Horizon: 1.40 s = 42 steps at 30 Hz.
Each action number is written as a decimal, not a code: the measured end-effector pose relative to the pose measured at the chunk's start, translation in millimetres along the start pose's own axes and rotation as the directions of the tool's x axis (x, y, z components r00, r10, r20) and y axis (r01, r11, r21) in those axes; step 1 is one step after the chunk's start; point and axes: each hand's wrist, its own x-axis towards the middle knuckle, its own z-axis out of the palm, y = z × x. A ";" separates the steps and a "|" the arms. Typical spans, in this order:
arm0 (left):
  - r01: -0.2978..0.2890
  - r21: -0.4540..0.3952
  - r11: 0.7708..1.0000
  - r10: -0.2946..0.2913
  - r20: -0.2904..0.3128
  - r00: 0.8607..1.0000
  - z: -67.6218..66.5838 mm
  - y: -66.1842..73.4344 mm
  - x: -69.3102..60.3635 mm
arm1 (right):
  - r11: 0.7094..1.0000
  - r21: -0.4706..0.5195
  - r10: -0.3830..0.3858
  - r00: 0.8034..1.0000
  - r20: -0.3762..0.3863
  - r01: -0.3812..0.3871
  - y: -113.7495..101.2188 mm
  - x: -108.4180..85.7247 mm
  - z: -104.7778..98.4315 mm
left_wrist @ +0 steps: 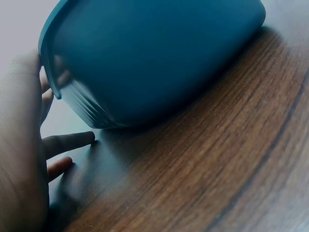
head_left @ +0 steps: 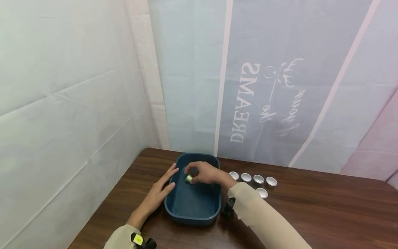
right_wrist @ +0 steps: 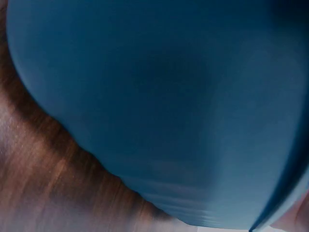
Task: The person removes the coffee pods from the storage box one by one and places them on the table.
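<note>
A blue rectangular plastic bin (head_left: 196,202) with rounded corners stands on the table. Inside it, my right hand (head_left: 206,172) pinches a small shiny green coffee capsule (head_left: 189,178) between thumb and fingers. My left hand (head_left: 157,194) rests at the bin's left rim with its fingers fairly straight. From the left wrist view, the left hand (left_wrist: 21,150) touches the rim, and some fingers stretch down beside the bin's outer wall (left_wrist: 145,63). The bin's wall (right_wrist: 145,106) fills most of the right wrist view and hides the right fingers and the capsule.
Right of the bin, several silver-topped capsules (head_left: 258,179) lie on the dark wooden table (head_left: 326,204), partly behind the right forearm. One capsule (head_left: 262,193) sits nearer than the row. A printed curtain (head_left: 273,86) hangs behind the table, and a pale cloth wall (head_left: 68,114) borders the left.
</note>
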 end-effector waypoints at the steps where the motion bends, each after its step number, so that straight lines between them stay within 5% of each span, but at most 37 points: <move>1: -0.001 -0.001 1.000 0.001 0.000 1.000 0.0 0.0 -0.1 | 1.000 0.003 -0.002 1.000 0.007 0.002 0.1 0.4 0.9; 15: -0.017 0.009 1.000 0.017 0.008 1.000 1.3 1.4 0.9 | 0.998 -0.031 -0.048 0.996 0.077 0.050 4.4 4.3 10.4; 27: 0.005 0.003 1.000 -0.005 -0.002 1.000 0.1 1.5 0.7 | 0.984 -0.048 -0.154 0.961 0.227 0.169 3.3 6.2 10.8; 42: 0.010 0.016 1.000 -0.010 -0.001 1.000 0.3 -0.1 -0.1 | 0.978 -0.019 -0.194 0.945 0.264 0.206 5.0 6.8 13.9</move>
